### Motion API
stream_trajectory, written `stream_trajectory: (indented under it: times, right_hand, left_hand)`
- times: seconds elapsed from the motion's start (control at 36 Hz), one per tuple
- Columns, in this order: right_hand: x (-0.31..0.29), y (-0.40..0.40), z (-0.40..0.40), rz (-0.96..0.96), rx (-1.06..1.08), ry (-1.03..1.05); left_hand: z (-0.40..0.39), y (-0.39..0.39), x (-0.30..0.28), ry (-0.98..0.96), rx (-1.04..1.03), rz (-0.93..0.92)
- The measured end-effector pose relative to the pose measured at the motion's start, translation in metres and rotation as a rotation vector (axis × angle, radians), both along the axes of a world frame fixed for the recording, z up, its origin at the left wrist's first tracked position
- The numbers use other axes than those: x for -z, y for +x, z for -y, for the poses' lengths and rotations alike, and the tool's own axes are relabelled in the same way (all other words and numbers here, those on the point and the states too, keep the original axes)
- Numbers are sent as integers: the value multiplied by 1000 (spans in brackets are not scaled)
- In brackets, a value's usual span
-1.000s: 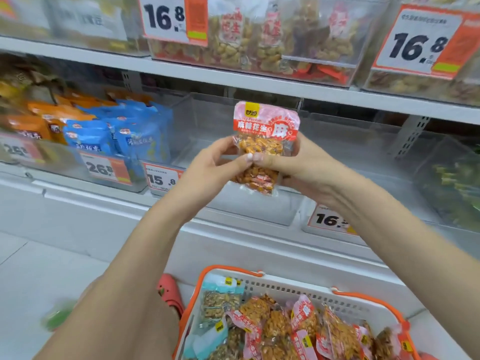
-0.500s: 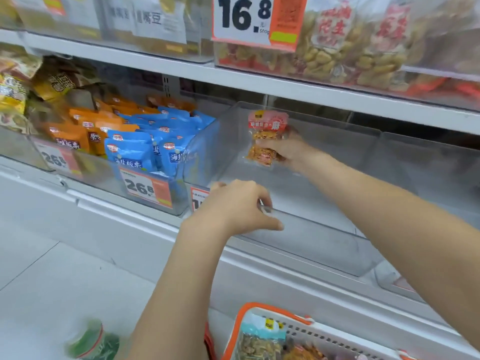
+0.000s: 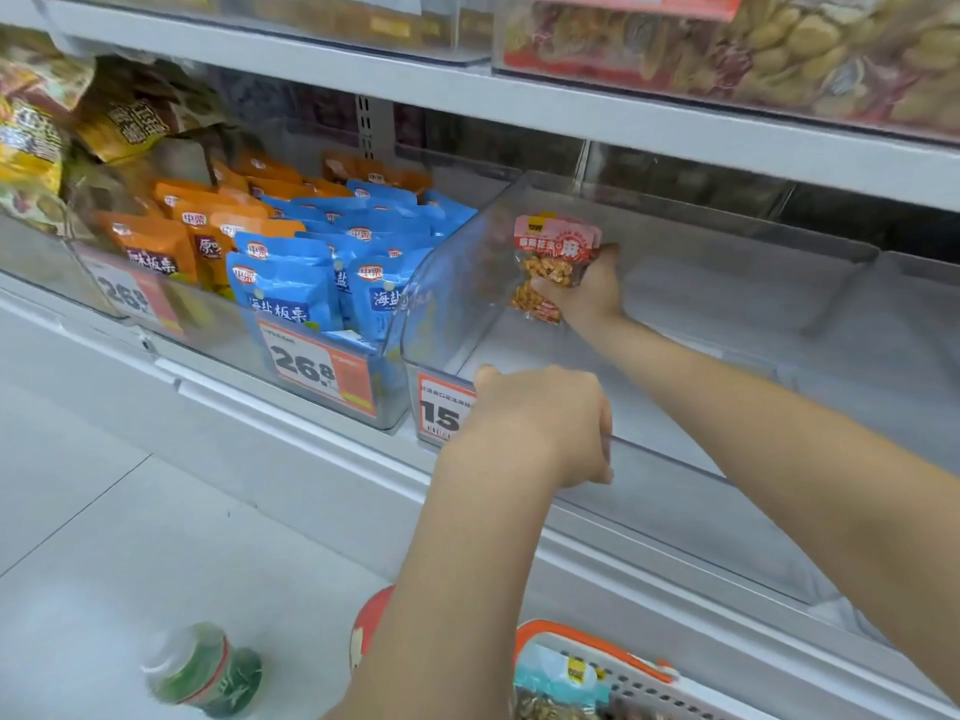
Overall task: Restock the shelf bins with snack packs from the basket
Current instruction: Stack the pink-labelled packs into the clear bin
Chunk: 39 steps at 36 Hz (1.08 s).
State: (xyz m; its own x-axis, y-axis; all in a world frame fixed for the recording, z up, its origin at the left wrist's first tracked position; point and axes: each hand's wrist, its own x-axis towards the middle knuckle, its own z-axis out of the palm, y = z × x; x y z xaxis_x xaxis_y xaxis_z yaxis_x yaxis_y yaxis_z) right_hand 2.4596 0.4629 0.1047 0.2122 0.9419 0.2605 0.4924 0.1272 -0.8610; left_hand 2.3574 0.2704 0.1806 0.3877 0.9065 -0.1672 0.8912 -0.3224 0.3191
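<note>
My right hand [image 3: 589, 293] holds a small pink-topped peanut snack pack [image 3: 550, 265] upright inside a clear plastic bin [image 3: 675, 459], close to the bin's left wall. The rest of that bin shows only its bare floor. My left hand [image 3: 545, 423] grips the bin's front rim next to an orange price tag [image 3: 441, 413]. The white basket with an orange rim [image 3: 597, 652] sits at the bottom edge, with snack packs [image 3: 556, 688] partly visible in it.
The bin to the left holds several blue chestnut packs [image 3: 291, 288] and orange packs [image 3: 171, 241]. The shelf above [image 3: 675, 127] carries bins of peanuts [image 3: 779, 49]. A green bottle [image 3: 208, 672] lies on the pale floor. Another clear bin [image 3: 909, 314] sits at the right.
My left hand let go of the pack and took hold of the bin's front rim. My right hand carried the pack forward into the bin. The view shifted left and closer.
</note>
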Motion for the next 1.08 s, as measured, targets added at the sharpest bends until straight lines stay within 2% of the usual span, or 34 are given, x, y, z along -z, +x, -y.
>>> stream_trajectory:
  times: [0.19, 0.39, 0.61, 0.72, 0.81, 0.86, 0.97, 1.08]
  right_hand:
    - [-5, 0, 6, 176, 18, -61]
    - [-4, 1, 15, 68, -17, -68]
    - [-10, 0, 18, 161, 14, -172]
    - [-30, -2, 36, 169, 79, -280]
    - [-56, 3, 66, 87, 75, -298]
    - [-72, 10, 101, 64, 20, -186]
    - [-81, 32, 196, 61, -88, 238]
    - [-57, 68, 293, 126, -124, 473]
  left_hand:
    - [3, -6, 0, 13, 15, 50]
    - [3, -7, 5, 37, 13, 67]
    - [1, -8, 4, 12, 10, 122]
    - [5, -10, 1, 49, -8, 133]
    - [11, -12, 1, 121, -38, 225]
    - [18, -12, 2, 227, -53, 287]
    - [47, -10, 5, 475, -45, 509]
    - [84, 3, 29, 496, -81, 645]
